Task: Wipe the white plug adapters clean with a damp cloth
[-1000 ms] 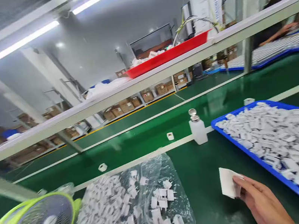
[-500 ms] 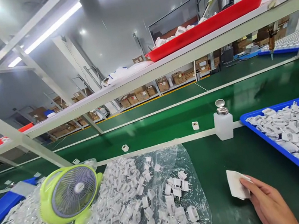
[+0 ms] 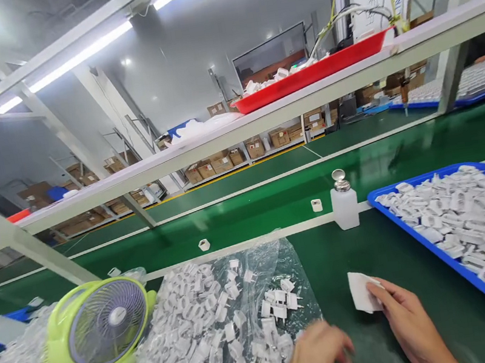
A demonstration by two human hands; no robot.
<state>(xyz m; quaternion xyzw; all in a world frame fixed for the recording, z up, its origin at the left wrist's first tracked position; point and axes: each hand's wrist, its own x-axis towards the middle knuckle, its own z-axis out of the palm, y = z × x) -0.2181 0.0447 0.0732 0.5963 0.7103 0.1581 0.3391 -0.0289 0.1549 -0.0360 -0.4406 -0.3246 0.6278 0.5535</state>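
My right hand [image 3: 409, 317] pinches a folded white wipe [image 3: 362, 292] between thumb and fingers, above the green bench. Whether it is paper or cloth, I cannot tell. My left hand [image 3: 319, 356] hangs at the bottom edge, over the near right corner of a clear plastic sheet [image 3: 301, 276]. Motion blurs its curled fingers, and whatever might be in them is hidden. Many white plug adapters [image 3: 190, 318] with metal pins lie heaped on the sheet. A smaller cluster of plug adapters [image 3: 280, 301] sits just beyond my left hand.
A white pump bottle [image 3: 345, 208] stands behind my right hand. To the right, a blue tray [image 3: 437, 249] holds many white plastic parts. A lime-green fan [image 3: 104, 326] stands at left. Overhead, a shelf [image 3: 200, 146] carries a red tray [image 3: 313, 77].
My left hand has come into view at the bottom, over the plug adapters. My right hand still holds the wipe. The view has turned slightly right.
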